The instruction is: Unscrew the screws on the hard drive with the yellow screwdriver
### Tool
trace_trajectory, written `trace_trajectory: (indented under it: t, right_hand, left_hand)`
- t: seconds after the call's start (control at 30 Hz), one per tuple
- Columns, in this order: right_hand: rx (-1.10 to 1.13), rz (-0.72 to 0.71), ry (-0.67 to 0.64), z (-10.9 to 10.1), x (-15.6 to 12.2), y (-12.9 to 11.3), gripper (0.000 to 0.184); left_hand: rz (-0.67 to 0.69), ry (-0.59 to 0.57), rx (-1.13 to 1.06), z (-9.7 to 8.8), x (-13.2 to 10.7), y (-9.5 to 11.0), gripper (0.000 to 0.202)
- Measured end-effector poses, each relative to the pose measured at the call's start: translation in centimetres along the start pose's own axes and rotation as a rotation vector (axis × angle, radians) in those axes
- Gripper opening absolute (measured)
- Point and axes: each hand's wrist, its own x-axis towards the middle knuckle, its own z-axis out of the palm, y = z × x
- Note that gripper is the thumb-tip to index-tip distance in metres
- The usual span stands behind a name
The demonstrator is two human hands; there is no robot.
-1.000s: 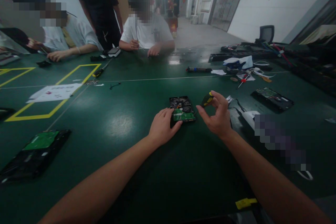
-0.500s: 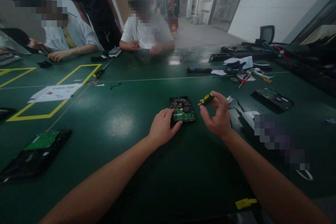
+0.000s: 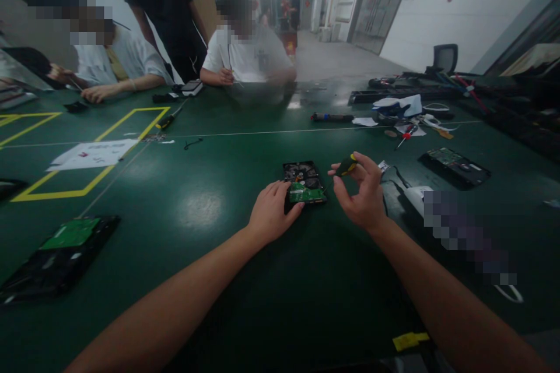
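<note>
A hard drive [image 3: 301, 173] with a green circuit board [image 3: 306, 193] lies on the table in front of me. My left hand [image 3: 273, 210] grips its left side, fingers over the edge and thumb along the near edge. Held in the fingers of my right hand [image 3: 362, 189] is a small black and yellow screwdriver [image 3: 346, 165], its handle raised to the right. The thin shaft slants down to the board's right end; whether the tip sits in a screw is too small to tell.
Another hard drive [image 3: 61, 256] lies at left and one more [image 3: 457, 165] at right. A white power strip [image 3: 420, 195] with a cable is beside my right forearm. Farther off are a red screwdriver [image 3: 406, 135], a paper sheet [image 3: 91, 153] and people across the table [image 3: 210, 280].
The screwdriver handle has turned in my right fingers, showing less yellow. My left hand and the hard drive stay put. Across the table, a person's hand has shifted right.
</note>
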Motion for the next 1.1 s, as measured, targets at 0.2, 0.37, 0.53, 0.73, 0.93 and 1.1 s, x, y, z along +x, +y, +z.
trace_trajectory:
  t: [0.2,0.37,0.53,0.73,0.93,1.1]
  right_hand:
    - [-0.106,-0.061,0.096,0.11,-0.05,0.41,0.071]
    - [-0.001,-0.016,0.016,0.09,-0.05,0.37,0.071]
    - [-0.081,-0.037,0.079,0.23,-0.11,0.53,0.074]
    - [-0.033,-0.028,0.053,0.06,-0.07,0.43,0.070]
    - [-0.123,-0.061,0.123,-0.01,0.09,0.18,0.072]
    - [-0.138,-0.046,0.115,-0.11,-0.01,0.25,0.069]
  left_hand:
    - [-0.013,0.001,-0.002,0.03,-0.02,-0.05,0.057]
    - [0.001,0.000,0.002,-0.06,-0.02,-0.05,0.057]
    - [-0.005,-0.005,0.003,-0.35,-0.11,0.09,0.057]
    - [-0.010,-0.009,-0.002,-0.27,-0.04,0.09,0.057]
    - [0.000,-0.001,-0.003,-0.37,-0.04,0.24,0.056]
    - [-0.006,-0.007,0.000,-0.27,-0.03,0.17,0.057]
